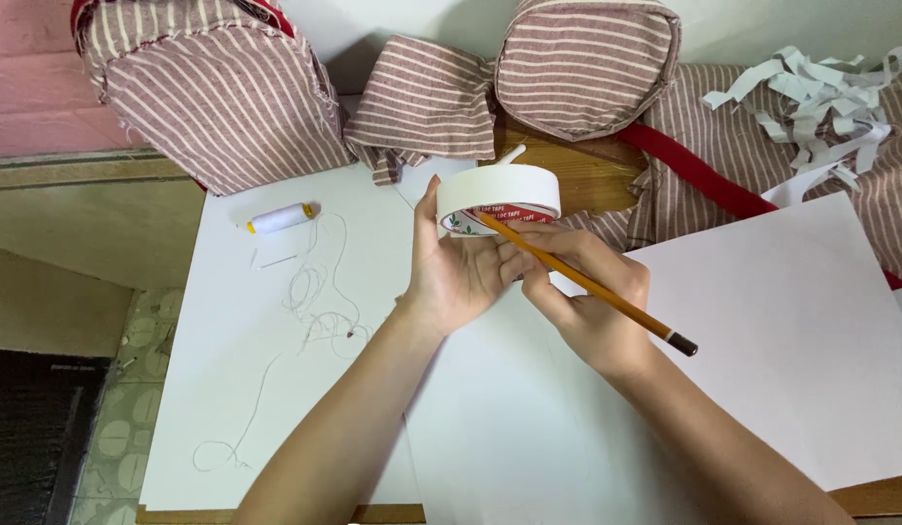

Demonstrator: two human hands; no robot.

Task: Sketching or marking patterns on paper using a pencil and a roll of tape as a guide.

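Holding white tape roll (500,194), left hand (456,277); right hand (592,306) grasps orange pencil (587,284).

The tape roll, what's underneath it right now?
The left hand cups the tape roll from below; a pencil in the right hand crosses its lower edge. White paper lies below; directly beneath is hidden.

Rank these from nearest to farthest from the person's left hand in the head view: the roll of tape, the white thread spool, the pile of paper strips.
1. Roll of tape: held in the left hand itself, at centre.
2. White thread spool: lying on the white sheet to the hand's left.
3. Pile of paper strips: far off at the top right, on the striped cloth.
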